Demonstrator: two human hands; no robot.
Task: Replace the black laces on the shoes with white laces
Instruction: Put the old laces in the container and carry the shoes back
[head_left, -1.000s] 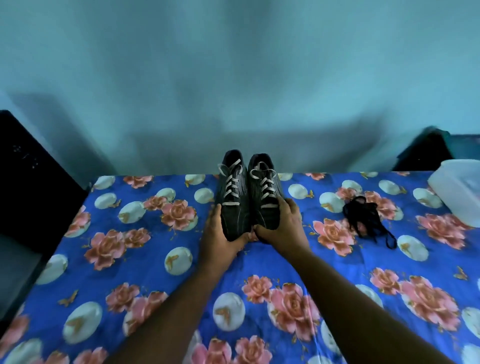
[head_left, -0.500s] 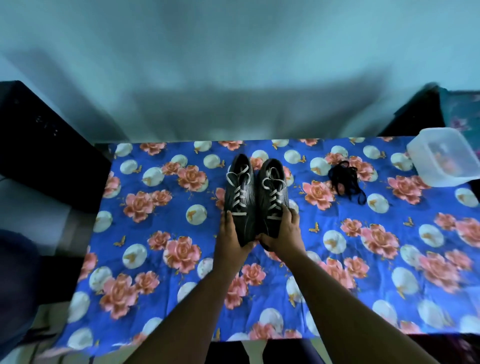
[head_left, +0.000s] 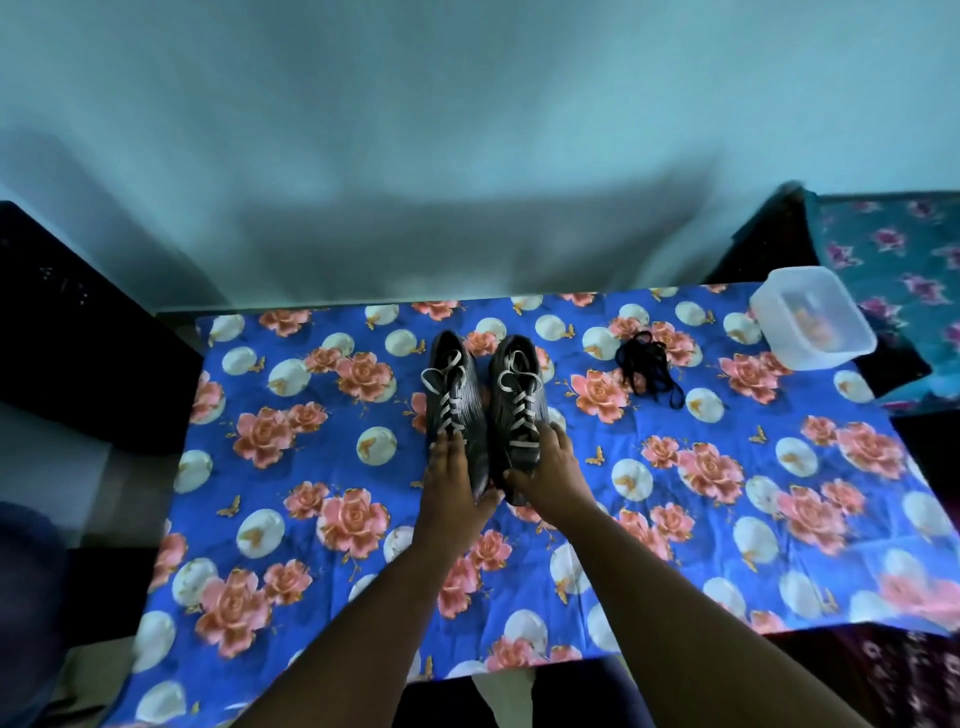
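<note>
Shoes (head_left: 485, 410) nearer, between both hands

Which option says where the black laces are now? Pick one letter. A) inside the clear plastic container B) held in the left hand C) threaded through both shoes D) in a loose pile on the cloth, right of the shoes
D: the black laces lie bunched on the floral cloth to the right of the shoes, which carry white laces.

Both forearms bare, no sleeves or jewellery on the hands (head_left: 545, 467)
</note>
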